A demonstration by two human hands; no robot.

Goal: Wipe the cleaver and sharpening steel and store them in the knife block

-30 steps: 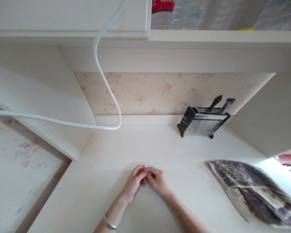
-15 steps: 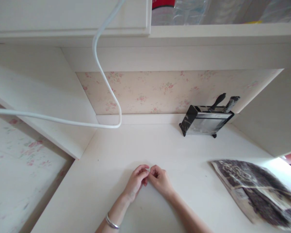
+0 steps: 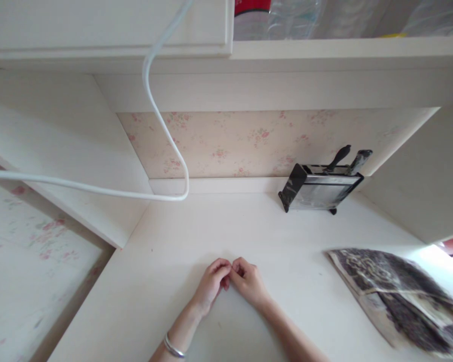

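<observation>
Over the white countertop [image 3: 189, 231], my left hand [image 3: 213, 279] and my right hand [image 3: 248, 280] meet at their fingertips. The left thumb and forefinger are pinched together, and the right hand is curled into a pinch against them. Anything between the fingertips is too small or too hidden to make out. A silver bangle [image 3: 173, 346] circles the left wrist.
A knife holder [image 3: 319, 193] with two black-handled tools stands at the back right. On the right lies a rumpled brown patterned cloth [image 3: 377, 271]. A white cable [image 3: 166, 130] hangs in front. Overhead, the cabinet shelf [image 3: 324, 49] holds plastic-wrapped items.
The right fingers have drawn back a little from over the left hand and curled. The left forefinger has closed down to its thumb. The view has shifted slightly.
</observation>
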